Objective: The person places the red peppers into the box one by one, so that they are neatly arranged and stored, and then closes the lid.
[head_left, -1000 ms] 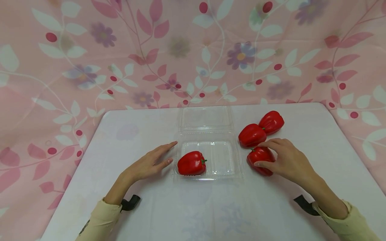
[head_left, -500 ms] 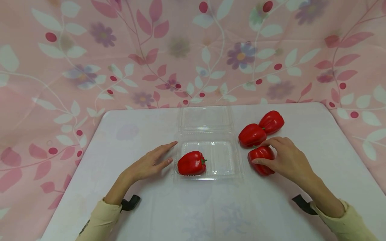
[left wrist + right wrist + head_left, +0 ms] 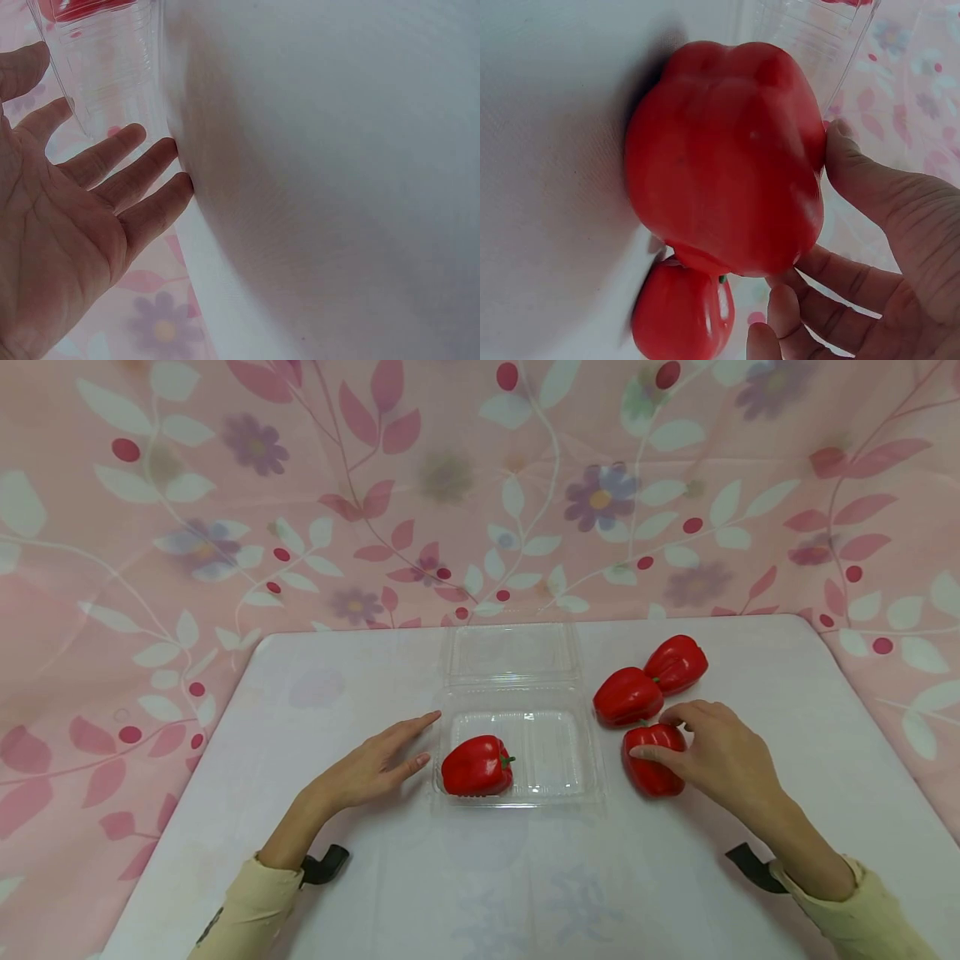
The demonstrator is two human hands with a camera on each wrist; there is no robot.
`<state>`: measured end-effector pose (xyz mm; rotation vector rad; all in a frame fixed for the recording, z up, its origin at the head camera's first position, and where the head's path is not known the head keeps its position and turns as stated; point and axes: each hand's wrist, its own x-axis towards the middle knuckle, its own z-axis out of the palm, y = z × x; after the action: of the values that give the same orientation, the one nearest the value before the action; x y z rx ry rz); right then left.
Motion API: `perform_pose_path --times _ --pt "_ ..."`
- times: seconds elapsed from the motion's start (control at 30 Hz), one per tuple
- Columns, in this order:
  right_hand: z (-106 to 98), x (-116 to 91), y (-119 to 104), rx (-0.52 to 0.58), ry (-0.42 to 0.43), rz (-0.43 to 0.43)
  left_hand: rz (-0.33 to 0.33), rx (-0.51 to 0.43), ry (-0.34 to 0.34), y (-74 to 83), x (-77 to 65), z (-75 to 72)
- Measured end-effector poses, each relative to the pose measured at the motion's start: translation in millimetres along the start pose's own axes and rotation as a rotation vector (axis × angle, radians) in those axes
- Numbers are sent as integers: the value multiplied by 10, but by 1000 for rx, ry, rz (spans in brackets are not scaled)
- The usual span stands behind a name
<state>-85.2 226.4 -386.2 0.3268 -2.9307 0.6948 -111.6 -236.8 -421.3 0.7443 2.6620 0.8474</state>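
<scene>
My right hand (image 3: 723,756) is at the nearest of the red bell peppers on the right side. Its thumb lies against this bell pepper (image 3: 727,157) and its fingertips are at the stem end, so the pepper sits between them on the table. My left hand (image 3: 367,768) is held beside the left edge of a clear plastic clamshell box (image 3: 555,752), fingers loosely spread and holding nothing; in the left wrist view its fingertips (image 3: 180,184) are right at the tabletop. One red bell pepper (image 3: 477,767) lies in the left part of the box, its green stem pointing right.
Two more red bell peppers, a nearer one (image 3: 627,697) and a farther one (image 3: 677,663), lie just beyond my right hand. The box's clear lid (image 3: 512,653) lies folded back toward the table's far edge. Behind the white table (image 3: 360,877) hangs a pink floral cloth (image 3: 450,485).
The bell pepper at my right hand has turned and shifted slightly right, its stem end swinging away from the box. My left hand and the other peppers stay where they were.
</scene>
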Motion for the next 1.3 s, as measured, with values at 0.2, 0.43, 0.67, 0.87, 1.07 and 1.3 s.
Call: perform_pose_path --times 0.2,0.43,0.67,0.87,1.07,1.3 --pt "-21 2 10 -13 -8 40 -1 4 -2 -2 5 -4" --pt "-22 9 22 -41 20 54 1 5 -3 -9 6 -1" --pt "-36 6 35 -80 51 75 8 4 0 -3 4 -4" --pt "-32 -6 61 -106 92 74 0 4 -1 -6 0 2" --pt "-33 -22 86 -120 129 31 -6 8 -3 -6 -1 5" --pt "-36 -25 110 -96 137 26 -7 11 -3 2 5 1"
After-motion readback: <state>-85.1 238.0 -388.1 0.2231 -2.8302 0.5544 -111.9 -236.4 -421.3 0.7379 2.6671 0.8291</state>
